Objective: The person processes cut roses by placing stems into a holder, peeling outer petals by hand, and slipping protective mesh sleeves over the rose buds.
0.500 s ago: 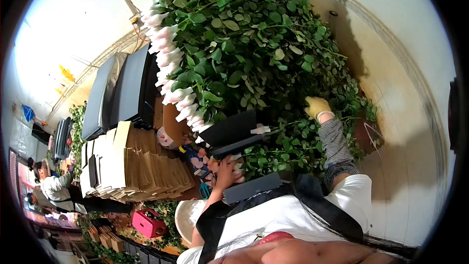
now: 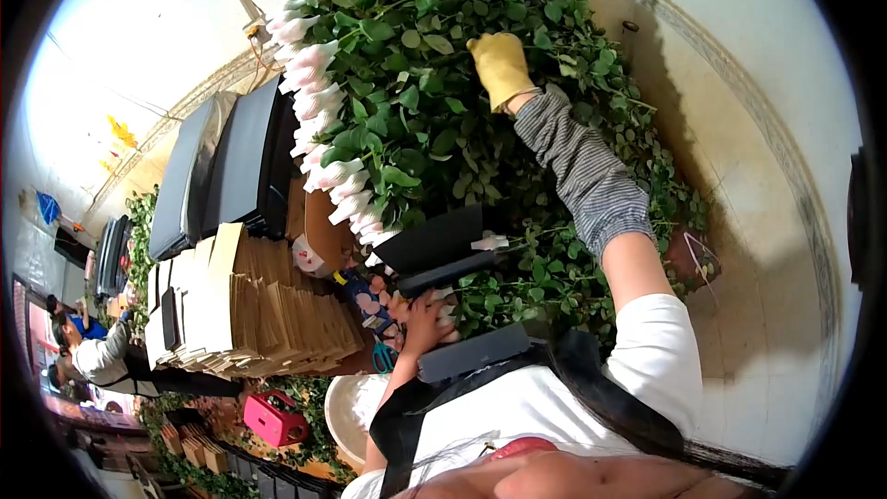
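A deep pile of leafy rose stems (image 2: pixel 480 120) lies ahead, its rose heads in white net sleeves (image 2: pixel 319 102) lined up along the left side. High over this pile is my right hand (image 2: pixel 502 66), in a yellow glove, touching the leaves; its fingertips are bent down and partly hidden among them. Close to my body, my bare left hand (image 2: pixel 423 325) curls its fingers around the sleeved heads of a smaller bunch of roses (image 2: pixel 446 310). The stems of that bunch (image 2: pixel 517 296) run off to the right. A dark grey padded board (image 2: pixel 476 351) is beside it.
Stacked cardboard sheets (image 2: pixel 249 314) and large black panels (image 2: pixel 245 166) stand to the left. Teal scissors (image 2: pixel 383 358) are near my left wrist. A white bucket (image 2: pixel 344 416) and a pink stool (image 2: pixel 274 419) sit lower left. Another person (image 2: pixel 102 356) works at far left.
My gloved right hand has moved up and left, from the stems of the nearer bunch to the upper part of the big pile. My left hand stays at the sleeved heads.
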The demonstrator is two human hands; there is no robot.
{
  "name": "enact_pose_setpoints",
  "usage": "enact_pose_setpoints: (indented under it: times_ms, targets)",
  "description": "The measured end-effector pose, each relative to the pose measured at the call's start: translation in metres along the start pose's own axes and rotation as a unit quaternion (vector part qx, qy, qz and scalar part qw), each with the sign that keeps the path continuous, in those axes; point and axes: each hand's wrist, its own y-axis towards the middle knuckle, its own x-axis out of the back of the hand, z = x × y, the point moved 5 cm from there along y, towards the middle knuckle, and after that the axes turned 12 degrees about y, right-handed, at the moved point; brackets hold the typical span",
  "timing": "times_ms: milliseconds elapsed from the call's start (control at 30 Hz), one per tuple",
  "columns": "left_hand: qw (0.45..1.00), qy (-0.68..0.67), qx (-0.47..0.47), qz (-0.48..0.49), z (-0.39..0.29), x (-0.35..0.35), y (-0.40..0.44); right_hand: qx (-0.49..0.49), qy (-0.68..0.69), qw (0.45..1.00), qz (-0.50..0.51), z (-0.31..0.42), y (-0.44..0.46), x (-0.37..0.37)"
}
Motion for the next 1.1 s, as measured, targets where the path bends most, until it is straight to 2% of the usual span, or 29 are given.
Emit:
enact_pose_setpoints:
  times_ms: [67, 133, 200, 267, 333, 367, 400, 433, 467, 500, 533, 567, 600, 633, 667, 733, 800, 867, 933, 1000, 1033, 1067, 1100]
  targets:
    - [0.999, -0.034, -0.005, -0.013, 0.001, -0.003, 0.001, 0.044, 0.067, 0.991, -0.109, -0.013, -0.011, 0.031]
    - [0.999, -0.029, -0.005, -0.013, 0.005, -0.002, 0.003, 0.011, 0.06, 0.983, -0.173, -0.025, -0.019, 0.069]
    - [1.0, -0.021, -0.003, -0.014, 0.006, -0.006, 0.001, -0.029, -0.016, 0.969, -0.245, -0.053, -0.037, 0.092]
    - [0.999, -0.035, 0.008, -0.004, 0.01, -0.01, 0.0, -0.049, 0.005, 0.96, -0.274, -0.096, -0.062, 0.106]
    - [1.0, -0.017, 0.022, 0.003, 0.003, -0.005, 0.001, -0.016, 0.053, 0.962, -0.267, -0.137, -0.097, 0.108]
    - [1.0, -0.022, 0.017, -0.015, 0.005, -0.007, 0.0, -0.086, 0.12, 0.966, -0.211, -0.136, -0.119, 0.118]
    - [0.999, -0.015, 0.01, -0.026, 0.008, -0.012, -0.001, -0.128, 0.26, 0.943, -0.162, -0.129, -0.144, 0.127]
    - [0.999, -0.022, 0.01, -0.028, 0.009, -0.015, -0.002, -0.09, 0.299, 0.939, -0.143, -0.123, -0.172, 0.129]
    - [0.999, -0.028, 0.012, -0.031, 0.013, -0.017, 0.0, -0.097, 0.314, 0.94, -0.088, -0.099, -0.188, 0.145]
    - [0.999, -0.012, -0.004, -0.038, 0.024, -0.029, 0.004, -0.096, 0.478, 0.87, -0.08, -0.091, -0.21, 0.144]
    - [0.999, -0.001, -0.017, -0.033, 0.03, -0.045, -0.001, -0.228, 0.702, 0.674, -0.033, -0.086, -0.231, 0.125]
    - [1.0, 0.0, 0.021, -0.016, 0.026, -0.04, -0.008, -0.278, 0.741, 0.611, 0.009, -0.069, -0.257, 0.114]
    - [0.999, -0.003, 0.054, -0.002, 0.017, -0.027, -0.005, -0.258, 0.669, 0.693, 0.068, -0.051, -0.284, 0.108]
    - [0.997, -0.021, 0.067, 0.014, 0.008, -0.013, -0.004, -0.202, 0.554, 0.798, 0.126, -0.033, -0.312, 0.099]
    - [0.994, -0.078, 0.074, 0.036, 0.002, 0.003, 0.0, -0.142, 0.453, 0.864, 0.166, -0.016, -0.34, 0.085]
    - [0.977, -0.179, 0.085, 0.074, 0.002, 0.016, 0.008, -0.054, 0.319, 0.922, 0.213, 0.006, -0.392, 0.047]
    - [0.997, -0.044, 0.059, 0.036, 0.007, 0.001, 0.0, 0.037, 0.212, 0.95, 0.225, 0.026, -0.423, 0.022]
    - [0.997, -0.053, 0.033, -0.039, 0.003, 0.006, -0.002, 0.003, 0.169, 0.952, 0.254, 0.029, -0.431, 0.014]
    - [0.998, -0.048, 0.012, -0.025, 0.007, 0.002, -0.001, -0.032, 0.119, 0.952, 0.28, 0.034, -0.431, 0.004]
    - [0.996, -0.073, 0.05, 0.013, 0.006, 0.004, 0.003, -0.034, 0.125, 0.964, 0.231, 0.033, -0.435, -0.022]
    - [0.996, -0.071, 0.044, 0.021, 0.006, 0.004, 0.003, -0.039, 0.083, 0.948, 0.306, 0.006, -0.498, -0.097]
    - [0.996, -0.073, 0.037, 0.022, 0.004, 0.002, 0.004, -0.006, 0.091, 0.937, 0.337, 0.02, -0.492, -0.093]
    - [0.997, -0.063, 0.035, -0.008, 0.001, 0.004, 0.001, -0.021, 0.077, 0.926, 0.368, 0.021, -0.488, -0.094]
